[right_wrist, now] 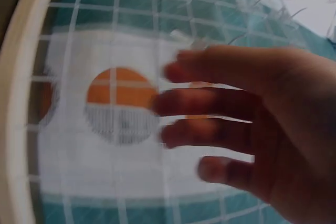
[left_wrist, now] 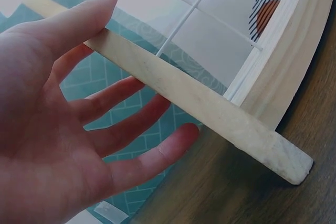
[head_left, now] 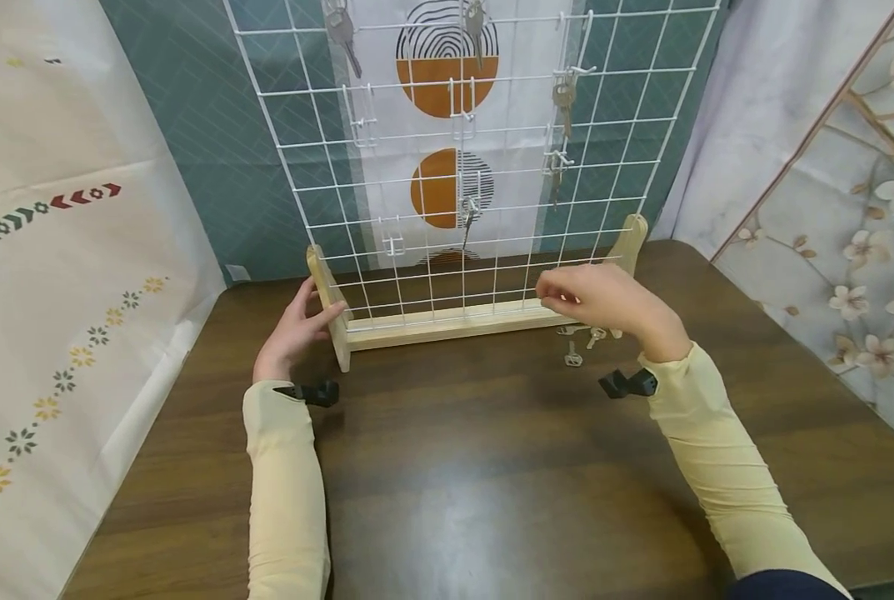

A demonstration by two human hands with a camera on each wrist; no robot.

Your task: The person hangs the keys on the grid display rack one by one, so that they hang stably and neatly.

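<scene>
My left hand (head_left: 291,332) holds the left wooden side post (head_left: 328,304) of a white wire grid rack (head_left: 426,269). In the left wrist view, its thumb lies on one side of the post and the fingers on the other. Above the table, in front of the rack's lower right part, is my right hand (head_left: 604,302). The right wrist view shows that hand (right_wrist: 236,114) blurred, its fingers loosely bent with nothing between them. Just below it on the table lie a few metal keys (head_left: 573,357), partly overlapped by the hand in the head view.
Several keys hang from hooks on the grid, such as a key (head_left: 342,32) at upper left and a key (head_left: 564,98) at right. More white hooks (head_left: 393,245) sit on the wires. A wooden crossbar (head_left: 447,325) joins the side posts on the brown table (head_left: 447,467).
</scene>
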